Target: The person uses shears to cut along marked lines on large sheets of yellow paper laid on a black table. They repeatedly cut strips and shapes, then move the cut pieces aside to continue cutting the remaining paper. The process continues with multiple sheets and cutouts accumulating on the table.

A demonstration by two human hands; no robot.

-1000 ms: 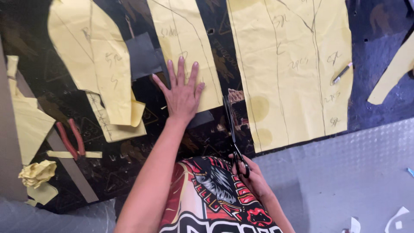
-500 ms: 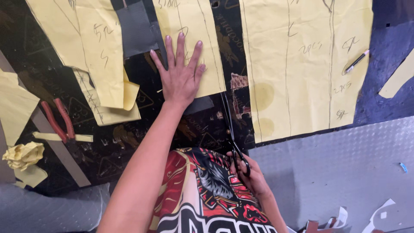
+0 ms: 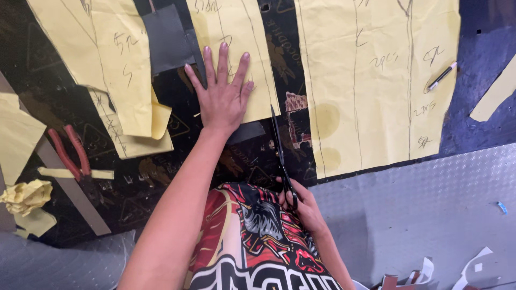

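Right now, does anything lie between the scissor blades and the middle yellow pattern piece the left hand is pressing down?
Nothing visible. The scissors in the right hand point up along the pattern piece, tips beside its lower right corner. The left hand lies flat to their left, clear of the blades.

Scissors (image 3: 281, 156) in right hand (image 3: 301, 207) now advanced up-frame; blade tip beside middle yellow pattern piece (image 3: 236, 53). Left hand (image 3: 221, 94) unmoved relative to paper.

Red-handled pliers (image 3: 69, 152) lie at far left near a crumpled yellow paper ball (image 3: 25, 196); a pen (image 3: 442, 76) rests on the large right pattern sheet (image 3: 376, 80).
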